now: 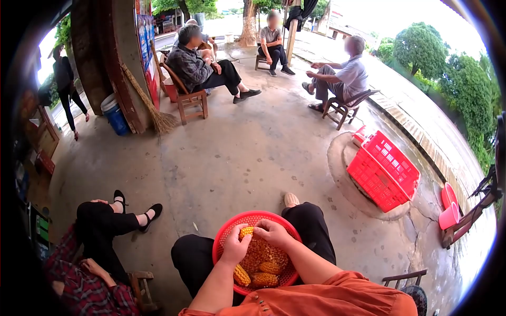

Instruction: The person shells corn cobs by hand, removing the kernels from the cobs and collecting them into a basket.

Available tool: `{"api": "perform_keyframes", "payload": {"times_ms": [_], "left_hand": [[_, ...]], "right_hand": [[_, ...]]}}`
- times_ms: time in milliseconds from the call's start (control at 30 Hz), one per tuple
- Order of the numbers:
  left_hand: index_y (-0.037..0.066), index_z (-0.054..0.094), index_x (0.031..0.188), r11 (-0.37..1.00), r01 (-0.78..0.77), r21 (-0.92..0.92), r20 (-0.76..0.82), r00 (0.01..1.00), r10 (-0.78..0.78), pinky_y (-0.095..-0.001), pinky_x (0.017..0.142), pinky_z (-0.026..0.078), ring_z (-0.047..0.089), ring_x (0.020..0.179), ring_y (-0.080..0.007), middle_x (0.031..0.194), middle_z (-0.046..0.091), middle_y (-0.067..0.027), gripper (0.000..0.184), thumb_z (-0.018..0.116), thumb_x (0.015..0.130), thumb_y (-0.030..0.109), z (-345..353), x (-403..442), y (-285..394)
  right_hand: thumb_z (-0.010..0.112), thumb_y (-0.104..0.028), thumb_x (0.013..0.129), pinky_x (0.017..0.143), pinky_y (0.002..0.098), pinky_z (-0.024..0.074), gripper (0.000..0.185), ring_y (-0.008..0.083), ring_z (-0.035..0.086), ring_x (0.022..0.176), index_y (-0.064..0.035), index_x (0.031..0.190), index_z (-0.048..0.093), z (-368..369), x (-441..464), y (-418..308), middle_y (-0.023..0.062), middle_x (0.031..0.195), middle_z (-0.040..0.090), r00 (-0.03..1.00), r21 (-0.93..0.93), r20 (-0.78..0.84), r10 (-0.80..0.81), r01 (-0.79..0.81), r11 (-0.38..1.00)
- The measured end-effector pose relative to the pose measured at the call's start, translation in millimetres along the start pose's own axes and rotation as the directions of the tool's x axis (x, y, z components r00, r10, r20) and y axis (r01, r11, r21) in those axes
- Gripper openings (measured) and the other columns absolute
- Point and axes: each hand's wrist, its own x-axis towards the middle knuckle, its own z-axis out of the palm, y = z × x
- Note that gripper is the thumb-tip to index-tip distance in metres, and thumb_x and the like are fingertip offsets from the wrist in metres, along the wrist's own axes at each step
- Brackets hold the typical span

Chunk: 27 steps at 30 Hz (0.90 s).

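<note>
A red plastic basket (217, 243) with a perforated wall rests on my lap between my knees. Above it, my left hand (235, 245) is closed around an ear of corn (246, 231) with yellow-orange kernels. The fingers of my right hand (273, 233) are bent and pressed against the same ear from the other side; its fingertips are partly hidden. Loose kernels (256, 250) cover the inside of the basket. Several more ears of corn (265, 279) lie on them, one (241, 275) near my left wrist.
To my left sits a person in a plaid shirt (100, 271). Several people sit on chairs further ahead, and another person (64, 84) stands far left. A red crate (383, 171) stands at the right, with a pink bucket (449, 216) beyond. A broom (150, 102) leans on a pillar.
</note>
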Motion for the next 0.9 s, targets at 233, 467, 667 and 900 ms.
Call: {"api": "perform_keyframes", "payload": {"times_ms": [233, 467, 667, 900], "left_hand": [[0.001, 0.053, 0.128, 0.998, 0.038, -0.056, 0.099, 0.995, -0.032, -0.0329, 0.091, 0.049, 0.06, 0.107, -0.0214, 0.118, 0.063, -0.0154, 0.036, 0.059, 0.093, 0.009, -0.4, 0.8, -2.4], [0.001, 0.054, 0.126, 0.985, 0.117, -0.128, 0.112, 0.988, -0.103, -0.0325, 0.09, 0.049, 0.062, 0.105, -0.0215, 0.116, 0.064, -0.0152, 0.035, 0.062, 0.094, 0.014, 2.8, 1.9, -16.3], [0.002, 0.057, 0.121, 1.0, 0.026, -0.006, 0.073, 0.997, -0.025, -0.0332, 0.087, 0.051, 0.064, 0.101, -0.0229, 0.111, 0.066, -0.0162, 0.03, 0.062, 0.093, 0.013, 3.7, 1.0, -12.3], [0.002, 0.057, 0.122, 0.999, 0.023, -0.039, 0.083, 0.996, -0.02, -0.0329, 0.086, 0.051, 0.064, 0.101, -0.0223, 0.11, 0.066, -0.0154, 0.03, 0.06, 0.093, 0.01, 5.7, 0.8, -13.6]], "right_hand": [[0.067, -0.017, 0.092, 0.079, 0.0246, 0.0487, 0.02, 0.0086, 0.058, 0.087, -0.0014, 0.104, 0.063, -2.4, -1.9, -4.1, 0.0012, 0.093, 0.063, 1.0, 0.053, 0.014, 0.013, -0.013, 0.998], [0.068, -0.015, 0.089, 0.077, 0.0237, 0.0486, 0.019, 0.0081, 0.058, 0.085, -0.0021, 0.103, 0.063, -1.6, -1.8, -3.0, -0.0001, 0.092, 0.063, 1.0, 0.152, 0.03, -0.001, -0.003, 0.988], [0.067, -0.013, 0.086, 0.074, 0.0268, 0.0495, 0.019, 0.0095, 0.059, 0.082, -0.0012, 0.1, 0.063, 1.2, -6.0, -10.4, 0.0028, 0.087, 0.064, 0.998, 0.01, -0.017, -0.058, 0.058, 0.998], [0.064, -0.011, 0.084, 0.068, 0.0264, 0.0473, 0.019, 0.01, 0.055, 0.074, -0.0009, 0.1, 0.061, 4.9, -7.4, -10.0, 0.0029, 0.081, 0.06, 0.988, -0.149, -0.038, -0.147, 0.14, 0.979]]}}
